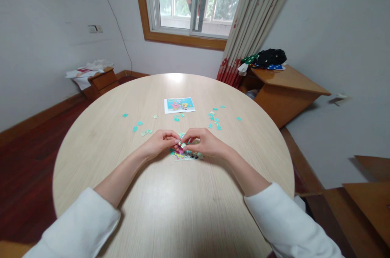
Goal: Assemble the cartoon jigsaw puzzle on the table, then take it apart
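Here, the left hand (162, 144) and the right hand (202, 142) pinch a small jigsaw piece (183, 145) with their fingertips, above the partly joined jigsaw puzzle (186, 155)
The puzzle lies between left and right edges of the round table (146, 209); probably best is holding the piece lightly, pressing only when tabs match

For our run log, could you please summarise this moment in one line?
left hand, right hand: both at small pale-green jigsaw piece; beneath: partly assembled multicoloured jigsaw; beyond: rectangular blue picture sheet, loose turquoise pieces
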`<state>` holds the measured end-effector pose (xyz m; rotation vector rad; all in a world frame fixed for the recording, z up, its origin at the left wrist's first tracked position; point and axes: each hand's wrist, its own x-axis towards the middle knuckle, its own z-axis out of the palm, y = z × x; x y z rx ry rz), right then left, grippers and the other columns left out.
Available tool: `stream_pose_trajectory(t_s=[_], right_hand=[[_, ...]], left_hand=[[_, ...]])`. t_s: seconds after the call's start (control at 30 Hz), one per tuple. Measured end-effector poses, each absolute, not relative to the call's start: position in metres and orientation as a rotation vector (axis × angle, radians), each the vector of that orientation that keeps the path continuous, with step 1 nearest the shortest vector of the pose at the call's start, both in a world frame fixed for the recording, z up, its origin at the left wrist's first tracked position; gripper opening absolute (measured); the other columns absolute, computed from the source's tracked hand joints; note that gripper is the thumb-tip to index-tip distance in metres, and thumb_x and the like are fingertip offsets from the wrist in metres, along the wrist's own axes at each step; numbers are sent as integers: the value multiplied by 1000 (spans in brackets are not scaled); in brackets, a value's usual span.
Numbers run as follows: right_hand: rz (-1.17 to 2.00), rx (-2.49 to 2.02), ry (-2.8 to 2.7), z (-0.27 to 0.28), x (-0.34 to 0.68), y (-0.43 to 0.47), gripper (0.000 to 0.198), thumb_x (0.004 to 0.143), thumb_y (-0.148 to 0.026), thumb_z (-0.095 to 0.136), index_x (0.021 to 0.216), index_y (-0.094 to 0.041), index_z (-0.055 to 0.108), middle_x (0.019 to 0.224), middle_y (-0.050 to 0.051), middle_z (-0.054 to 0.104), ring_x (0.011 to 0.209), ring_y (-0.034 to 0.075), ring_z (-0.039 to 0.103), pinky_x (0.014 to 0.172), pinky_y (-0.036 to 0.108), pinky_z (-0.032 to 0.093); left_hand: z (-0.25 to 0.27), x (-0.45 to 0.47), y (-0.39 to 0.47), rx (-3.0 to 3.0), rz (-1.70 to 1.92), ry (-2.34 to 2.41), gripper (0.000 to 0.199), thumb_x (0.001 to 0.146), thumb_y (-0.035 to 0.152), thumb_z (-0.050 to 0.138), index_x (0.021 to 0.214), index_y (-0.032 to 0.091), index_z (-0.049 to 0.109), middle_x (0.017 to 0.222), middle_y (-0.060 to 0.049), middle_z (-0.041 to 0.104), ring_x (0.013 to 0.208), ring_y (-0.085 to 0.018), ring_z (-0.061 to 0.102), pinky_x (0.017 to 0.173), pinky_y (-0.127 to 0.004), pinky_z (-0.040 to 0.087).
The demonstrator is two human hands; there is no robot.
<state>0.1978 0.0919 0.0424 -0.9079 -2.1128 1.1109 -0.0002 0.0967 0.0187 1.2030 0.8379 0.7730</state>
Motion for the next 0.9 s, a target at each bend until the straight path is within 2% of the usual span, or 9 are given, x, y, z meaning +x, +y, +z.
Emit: stream_pose_trajectory(t_s=[0.53,0.9], right_hand=[[1154,-962,-2097,43,195,88,22,71,-21,69,91,-14,71,80,5,69,73,13,61,69,25,46],[1145,-1003,-2155,46,201,91,26,71,-19,65,96,-15,72,81,5,69,73,14,61,69,26,46]], left_hand=[[21,-4,97,1201,724,772,25,63,29,78,74,10,67,65,-6,69,60,-12,62,67,-27,48],[22,-4,97,1183,779,801,25,65,30,76,76,10,66,67,-6,68,59,-11,59,63,-26,46]])
